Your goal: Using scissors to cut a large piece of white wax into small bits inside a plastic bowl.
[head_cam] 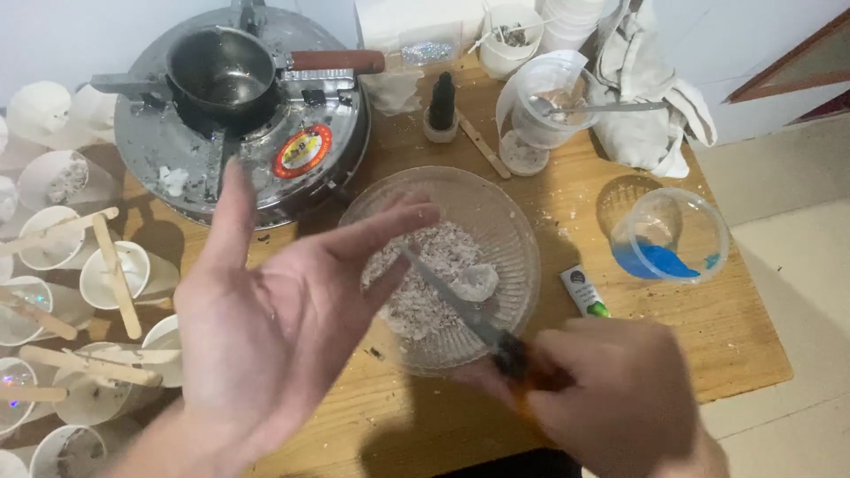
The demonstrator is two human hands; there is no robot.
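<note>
While right hand (620,398) grips knife (460,305) | left hand (274,310) spread, empty | over glass bowl (522,221)

A ribbed clear glass bowl (513,221) sits on rough wooden table (735,327) beside shiny metal stove (177,142).

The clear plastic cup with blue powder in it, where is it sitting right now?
In the head view, the clear plastic cup with blue powder stands on the right side of the wooden table, right of the clear glass bowl of white flakes, below the white cloth.
</note>
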